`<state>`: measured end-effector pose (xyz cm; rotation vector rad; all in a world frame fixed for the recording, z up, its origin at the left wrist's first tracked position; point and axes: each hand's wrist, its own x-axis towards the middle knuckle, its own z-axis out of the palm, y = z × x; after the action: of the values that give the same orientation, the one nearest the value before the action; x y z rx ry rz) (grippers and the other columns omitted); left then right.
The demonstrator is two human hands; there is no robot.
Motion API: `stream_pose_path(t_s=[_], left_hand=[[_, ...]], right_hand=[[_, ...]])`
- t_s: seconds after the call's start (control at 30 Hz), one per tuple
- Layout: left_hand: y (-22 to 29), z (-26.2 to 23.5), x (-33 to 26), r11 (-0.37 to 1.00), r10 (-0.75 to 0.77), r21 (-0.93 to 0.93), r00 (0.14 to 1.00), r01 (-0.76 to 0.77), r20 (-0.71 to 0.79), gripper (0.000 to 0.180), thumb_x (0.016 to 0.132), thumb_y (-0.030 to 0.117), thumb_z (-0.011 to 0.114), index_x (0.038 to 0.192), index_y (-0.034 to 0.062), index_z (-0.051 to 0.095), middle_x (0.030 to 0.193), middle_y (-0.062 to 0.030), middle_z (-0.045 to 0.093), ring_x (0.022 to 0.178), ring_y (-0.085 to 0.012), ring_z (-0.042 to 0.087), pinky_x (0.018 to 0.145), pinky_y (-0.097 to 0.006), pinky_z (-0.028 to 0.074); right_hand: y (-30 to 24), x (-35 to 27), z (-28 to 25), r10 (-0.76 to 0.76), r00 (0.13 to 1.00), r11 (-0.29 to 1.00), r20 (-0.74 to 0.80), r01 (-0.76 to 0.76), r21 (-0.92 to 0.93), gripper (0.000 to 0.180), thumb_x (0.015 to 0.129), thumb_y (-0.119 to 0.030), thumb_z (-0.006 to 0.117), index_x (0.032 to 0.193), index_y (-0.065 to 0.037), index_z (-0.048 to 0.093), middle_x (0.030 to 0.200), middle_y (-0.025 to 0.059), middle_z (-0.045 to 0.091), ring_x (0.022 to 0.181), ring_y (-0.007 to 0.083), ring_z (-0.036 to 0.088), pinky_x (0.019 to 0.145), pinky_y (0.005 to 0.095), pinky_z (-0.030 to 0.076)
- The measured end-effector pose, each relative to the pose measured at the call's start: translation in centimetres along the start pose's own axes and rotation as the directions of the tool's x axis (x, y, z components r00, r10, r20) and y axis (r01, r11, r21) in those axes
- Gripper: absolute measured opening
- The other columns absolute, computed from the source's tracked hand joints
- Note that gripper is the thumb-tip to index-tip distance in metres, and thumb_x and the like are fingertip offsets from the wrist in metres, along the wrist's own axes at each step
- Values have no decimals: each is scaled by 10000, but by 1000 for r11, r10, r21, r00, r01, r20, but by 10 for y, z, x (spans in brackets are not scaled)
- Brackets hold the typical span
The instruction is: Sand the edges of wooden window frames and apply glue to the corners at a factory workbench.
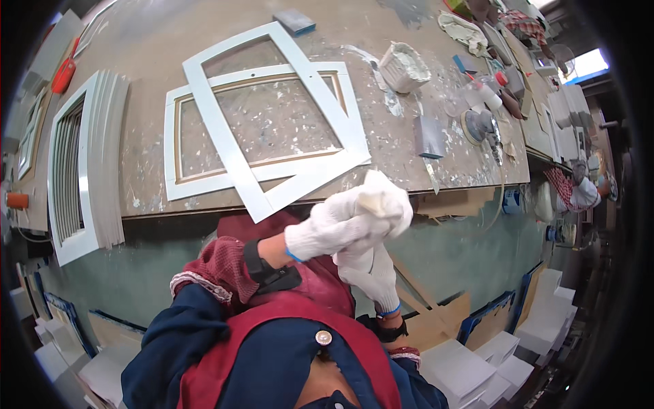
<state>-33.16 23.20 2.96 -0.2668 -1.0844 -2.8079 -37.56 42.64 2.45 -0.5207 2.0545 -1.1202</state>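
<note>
My left hand (327,225) and my right hand (368,269), both in white knit gloves, are closed together in front of the table's near edge. A small off-white piece (372,203) shows at the top of the bunched gloves; its kind is unclear, and some fingers are hidden. Just beyond the hands, a white frame (225,146) lies aslant on top of a second white frame (178,143) with a brown inner edge. The upper frame's near corner juts over the table edge.
On the paint-spotted table (286,123) are a putty-smeared tub (405,68), a grey sanding block (429,136), a scraper (432,176) and a round sander (478,126). Several white frames (88,163) stand stacked at left. White boxes (456,368) are behind. Another person's sleeve (562,187) shows at right.
</note>
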Motion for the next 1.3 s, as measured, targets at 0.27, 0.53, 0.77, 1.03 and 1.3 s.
stream_pose_path(t_s=[0.27, 0.53, 0.77, 1.03, 1.3], left_hand=[[-15, 9, 8, 957, -175, 162, 922, 242, -346, 357, 1035, 335, 473, 1092, 23, 637, 948, -49, 656, 876, -128, 589, 789, -290, 483], [30, -29, -7, 692, 161, 703, 915, 162, -369, 350, 1076, 333, 399, 1240, 64, 550, 1085, -50, 591, 957, -142, 572, 861, -285, 486], [-5, -49, -8, 75, -521, 976, 842, 206, -138, 230, 927, 230, 535, 875, 42, 657, 689, -54, 636, 621, -258, 637, 600, -362, 514], [2, -3, 4, 465, -754, 493, 621, 735, -215, 537, 868, 509, 617, 1164, 61, 605, 1156, -129, 641, 946, -286, 678, 795, -420, 536], [-62, -29, 30, 786, -487, 272, 827, 556, -283, 486, 911, 490, 629, 1176, 84, 648, 1068, -75, 684, 989, -169, 625, 894, -311, 492]], right_hand=[[22, -16, 9, 21, 996, 1000, 86, -22, 13, 799, 651, -317, 855, 1338, -56, 544, 1159, 144, 676, 1104, 306, 638, 961, 396, 483], [48, -78, -44, 352, 905, 877, 241, -408, 252, 820, 597, -94, 836, 1359, -61, 533, 1102, 83, 656, 1028, 207, 626, 872, 340, 519], [60, -64, -39, 88, 991, 867, -99, -28, 497, 1011, 562, -341, 872, 1414, 9, 456, 1288, 84, 565, 1165, 191, 558, 1013, 328, 429], [21, -4, -36, 31, 998, 894, -56, -3, 448, 852, 676, -155, 799, 1433, -6, 439, 1315, 96, 575, 1195, 189, 562, 1029, 336, 439], [-37, 22, -34, 196, 952, 819, -236, -291, -495, 837, 712, -182, 786, 1452, -34, 424, 1322, 142, 580, 1172, 208, 589, 983, 342, 477]])
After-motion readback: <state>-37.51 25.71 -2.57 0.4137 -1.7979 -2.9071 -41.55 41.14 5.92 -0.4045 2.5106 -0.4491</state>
